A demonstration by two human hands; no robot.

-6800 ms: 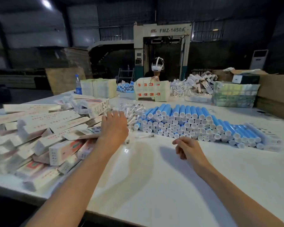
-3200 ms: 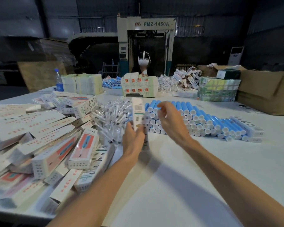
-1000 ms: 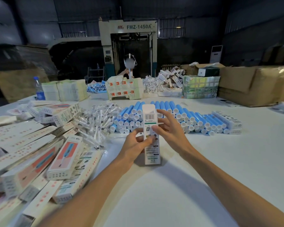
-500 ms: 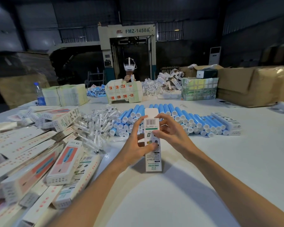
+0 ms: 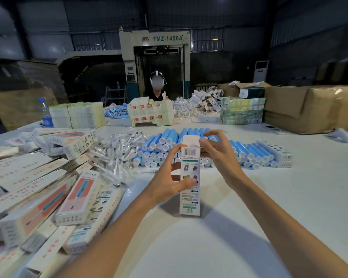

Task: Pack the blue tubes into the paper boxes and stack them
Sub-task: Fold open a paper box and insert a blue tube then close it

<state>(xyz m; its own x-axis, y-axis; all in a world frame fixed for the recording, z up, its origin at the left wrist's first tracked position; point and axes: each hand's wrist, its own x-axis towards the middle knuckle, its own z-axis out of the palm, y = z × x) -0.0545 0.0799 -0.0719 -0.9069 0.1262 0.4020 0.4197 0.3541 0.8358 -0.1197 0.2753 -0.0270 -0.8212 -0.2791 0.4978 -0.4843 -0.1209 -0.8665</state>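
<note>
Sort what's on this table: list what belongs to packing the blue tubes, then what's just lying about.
Job in hand:
- paper box held upright by left hand and right hand
- blue tubes
- loose boxes

Lying about:
- water bottle
- cardboard carton
- plastic-wrapped small parts
</note>
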